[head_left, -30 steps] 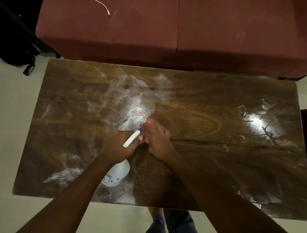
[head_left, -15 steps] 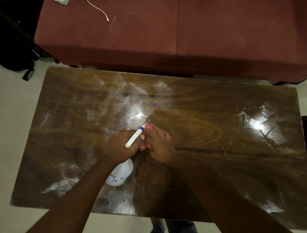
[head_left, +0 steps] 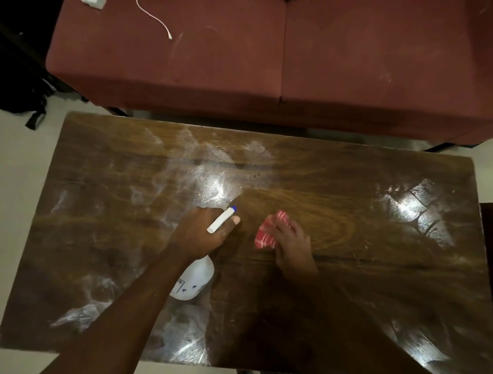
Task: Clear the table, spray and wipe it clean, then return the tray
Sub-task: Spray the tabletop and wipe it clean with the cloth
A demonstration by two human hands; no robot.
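Note:
The dark wooden table (head_left: pixel 346 267) fills the view, with wet whitish spray streaks on its left half and at the far right. My left hand (head_left: pixel 202 235) grips a white spray bottle (head_left: pixel 194 280) by its neck; the white nozzle with a blue tip (head_left: pixel 222 220) points up and right. My right hand (head_left: pixel 292 241) presses a red and white checked cloth (head_left: pixel 269 235) flat on the table's middle, a short way right of the bottle. No tray is in view.
A maroon sofa (head_left: pixel 266 58) runs along the table's far side, with a white cable (head_left: pixel 156 18) and a white charger (head_left: pixel 93 3) on its seat. A black bag (head_left: pixel 18 88) lies on the pale floor at the far left.
My right hand has slid the cloth to the right, away from the bottle. The view has tilted up, so more of the sofa shows.

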